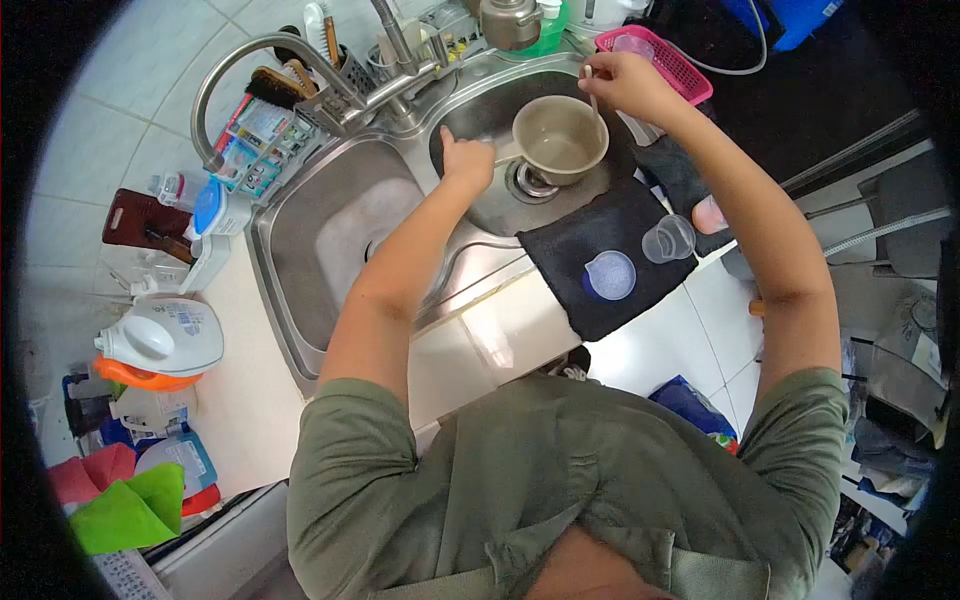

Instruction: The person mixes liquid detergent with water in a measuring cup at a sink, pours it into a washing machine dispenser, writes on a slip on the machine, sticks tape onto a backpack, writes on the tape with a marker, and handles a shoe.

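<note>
A saucepan (535, 112) with cloudy, beige-looking contents sits over the drain in the right sink basin. My left hand (467, 162) is closed around its handle, with one digit stretched toward the basin wall. Above the pan's right rim, my right hand (628, 86) pinches a thin, light-coloured stick-like utensil (594, 101). The utensil's lower end reaches into the pan, and its tip is hard to make out. On a black cloth (560, 250) at the front edge stand a clear plastic cup (668, 240) and a small cup of pale purplish grains (610, 275).
The left basin (310, 225) lies beside my left forearm. A curved faucet (215, 85) arches over it. Brushes and a wire rack (265, 165) stand behind. Detergent bottles (165, 335) line the left counter. A pink basket (690, 80) is behind my right hand.
</note>
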### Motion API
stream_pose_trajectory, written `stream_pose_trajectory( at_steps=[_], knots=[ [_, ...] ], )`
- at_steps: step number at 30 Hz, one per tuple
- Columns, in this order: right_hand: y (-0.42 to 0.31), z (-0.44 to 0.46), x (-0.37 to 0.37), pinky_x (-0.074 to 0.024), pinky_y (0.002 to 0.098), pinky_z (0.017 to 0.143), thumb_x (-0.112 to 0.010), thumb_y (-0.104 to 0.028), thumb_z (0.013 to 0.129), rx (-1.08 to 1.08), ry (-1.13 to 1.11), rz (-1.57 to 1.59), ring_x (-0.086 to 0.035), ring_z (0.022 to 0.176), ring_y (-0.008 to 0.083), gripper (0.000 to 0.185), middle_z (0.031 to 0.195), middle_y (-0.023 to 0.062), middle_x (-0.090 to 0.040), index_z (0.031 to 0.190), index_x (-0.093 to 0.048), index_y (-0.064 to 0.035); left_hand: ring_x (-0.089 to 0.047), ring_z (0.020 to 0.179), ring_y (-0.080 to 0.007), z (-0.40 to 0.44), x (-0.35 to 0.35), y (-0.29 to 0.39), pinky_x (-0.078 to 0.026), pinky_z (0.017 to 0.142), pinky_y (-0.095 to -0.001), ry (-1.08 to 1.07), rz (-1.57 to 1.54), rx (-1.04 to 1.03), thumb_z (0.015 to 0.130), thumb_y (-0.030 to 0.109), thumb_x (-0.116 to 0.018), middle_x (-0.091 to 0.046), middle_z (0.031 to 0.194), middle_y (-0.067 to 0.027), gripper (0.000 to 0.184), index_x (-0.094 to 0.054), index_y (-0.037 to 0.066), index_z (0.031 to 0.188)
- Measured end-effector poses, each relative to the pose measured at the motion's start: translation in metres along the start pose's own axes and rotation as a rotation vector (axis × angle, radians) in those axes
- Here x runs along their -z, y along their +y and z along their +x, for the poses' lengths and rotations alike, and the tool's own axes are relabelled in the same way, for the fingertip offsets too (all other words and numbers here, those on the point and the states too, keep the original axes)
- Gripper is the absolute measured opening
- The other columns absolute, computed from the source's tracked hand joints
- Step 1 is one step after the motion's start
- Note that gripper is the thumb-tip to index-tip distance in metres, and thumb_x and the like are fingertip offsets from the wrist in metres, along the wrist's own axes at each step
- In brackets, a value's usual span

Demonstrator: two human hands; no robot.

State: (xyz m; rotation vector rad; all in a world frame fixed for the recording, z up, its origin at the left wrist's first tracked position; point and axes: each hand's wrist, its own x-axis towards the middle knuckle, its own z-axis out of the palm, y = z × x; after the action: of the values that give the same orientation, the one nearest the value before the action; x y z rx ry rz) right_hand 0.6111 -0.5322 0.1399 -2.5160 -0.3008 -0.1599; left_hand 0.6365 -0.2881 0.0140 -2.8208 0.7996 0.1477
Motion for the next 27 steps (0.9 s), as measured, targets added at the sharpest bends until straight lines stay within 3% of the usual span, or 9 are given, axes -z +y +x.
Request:
stream_pose_trajectory(
  at_steps=[3, 5, 8, 10, 21, 23, 25, 26, 27],
  knots=[
    [-0.003, -0.002, 0.007, -0.0466, 0.0346, 0.059, -0.064, -0.024, 0.077, -0.089, -0.03, 0.133, -0.061, 0.062, 0.0205, 0.021, 0.068, 0.01, -0.062, 0.083, -0.062, -0.0039, -0.059, 0.096, -0.027, -0.007, 0.02, -0.003, -0.019, 0.1, -0.0594, -0.044, -0.058, 0.041, 0.08, 0.016, -0.051, -0.064, 0.099, -0.0113, 0.027, -0.062, 0.013, 0.104],
    [-0.005, -0.003, 0.012, -0.0462, 0.0333, 0.056, -0.064, -0.023, 0.077, -0.139, -0.048, 0.215, -0.06, 0.058, 0.0176, 0.021, 0.065, 0.0085, -0.061, 0.083, -0.062, -0.0036, -0.056, 0.101, -0.0301, -0.005, 0.04, -0.008, -0.028, 0.096, -0.0546, 0.23, -0.292, 0.114, 0.079, 0.019, -0.055, -0.061, 0.105, -0.0139, 0.03, -0.059, 0.009, 0.107],
    [-0.002, -0.002, 0.017, -0.0447, 0.0307, 0.051, -0.064, -0.021, 0.078, -0.051, -0.031, 0.205, -0.057, 0.054, 0.0136, 0.019, 0.063, 0.0066, -0.06, 0.083, -0.062, -0.0026, -0.054, 0.096, -0.0357, 0.019, 0.075, -0.035, -0.042, 0.084, -0.0441, 1.14, -0.487, 0.106, 0.078, 0.015, -0.056, -0.058, 0.102, -0.0171, 0.028, -0.056, 0.002, 0.102],
    [0.001, -0.003, 0.016, -0.0436, 0.0294, 0.048, -0.063, -0.021, 0.079, 0.009, -0.015, 0.144, -0.056, 0.053, 0.0132, 0.019, 0.063, 0.0058, -0.059, 0.084, -0.062, -0.0023, -0.054, 0.092, -0.0372, 0.049, 0.084, -0.054, -0.045, 0.08, -0.0429, 1.221, -0.398, 0.087, 0.077, 0.012, -0.053, -0.058, 0.1, -0.0182, 0.023, -0.056, -0.001, 0.097],
    [-0.011, -0.018, 0.017, -0.0396, 0.0217, 0.044, -0.061, -0.015, 0.081, -0.114, -0.018, 0.268, -0.049, 0.047, 0.0065, 0.013, 0.058, -0.0007, -0.052, 0.081, -0.06, -0.0018, -0.057, 0.083, -0.0372, 0.03, 0.077, -0.032, -0.046, 0.074, -0.0437, 0.816, -0.446, 0.137, 0.076, 0.011, -0.055, -0.06, 0.09, -0.0191, 0.024, -0.063, 0.0, 0.095],
    [-0.009, -0.018, 0.019, -0.0398, 0.0219, 0.044, -0.061, -0.015, 0.081, -0.136, -0.038, 0.266, -0.049, 0.047, 0.0066, 0.013, 0.058, -0.0005, -0.052, 0.081, -0.06, -0.0021, -0.059, 0.08, -0.0332, 0.02, 0.073, -0.008, -0.047, 0.071, -0.0416, 1.244, -0.389, 0.053, 0.077, 0.01, -0.056, -0.061, 0.088, -0.0155, 0.02, -0.063, -0.001, 0.093],
    [-0.012, -0.021, 0.019, -0.0398, 0.0223, 0.044, -0.061, -0.014, 0.082, -0.115, -0.022, 0.24, -0.049, 0.047, 0.0066, 0.012, 0.059, -0.0004, -0.053, 0.081, -0.06, -0.0021, -0.06, 0.08, -0.0253, 0.023, 0.055, 0.02, -0.049, 0.07, -0.0361, 0.58, -1.199, 0.211, 0.081, 0.007, -0.056, -0.061, 0.09, -0.0112, 0.022, -0.06, -0.002, 0.101],
    [-0.01, -0.021, 0.017, -0.0398, 0.0223, 0.044, -0.061, -0.014, 0.082, -0.118, -0.027, 0.243, -0.049, 0.047, 0.0066, 0.012, 0.059, -0.0004, -0.053, 0.081, -0.06, -0.0021, -0.06, 0.079, -0.0187, 0.035, 0.044, 0.021, -0.05, 0.071, -0.0289, 0.093, -2.026, 0.276, 0.083, 0.008, -0.056, -0.061, 0.091, -0.0089, 0.028, -0.054, -0.001, 0.11],
    [-0.008, -0.019, 0.016, -0.0398, 0.0224, 0.044, -0.061, -0.014, 0.081, -0.129, -0.043, 0.244, -0.049, 0.047, 0.0067, 0.012, 0.058, -0.0003, -0.053, 0.081, -0.06, -0.0021, -0.06, 0.079, -0.0187, 0.046, 0.037, 0.02, -0.05, 0.071, -0.0289, 0.093, -2.027, 0.28, 0.083, 0.008, -0.056, -0.061, 0.091, -0.0089, 0.028, -0.054, -0.001, 0.11]
  ],
)
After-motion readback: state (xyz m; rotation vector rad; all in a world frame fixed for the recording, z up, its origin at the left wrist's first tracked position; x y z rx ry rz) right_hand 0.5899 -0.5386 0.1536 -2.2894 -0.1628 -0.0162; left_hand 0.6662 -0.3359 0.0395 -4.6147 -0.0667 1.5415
